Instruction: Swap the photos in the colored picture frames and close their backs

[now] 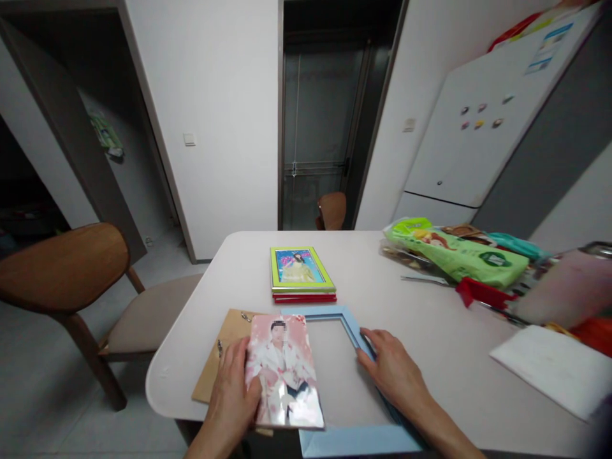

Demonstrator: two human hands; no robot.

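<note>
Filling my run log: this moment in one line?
left hand holds photo | right hand on blue frame | board left of frame

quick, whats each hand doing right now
Left hand: closed on the left edge of the photo print.
Right hand: open, fingers laid flat on the light blue picture frame, right rail.

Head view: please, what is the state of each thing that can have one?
photo: held at its left edge by the left hand
blue frame: empty, lying flat, right hand resting on it
backing board: lying flat, left of the blue frame
green frame: filled, lying on the red frames
</note>
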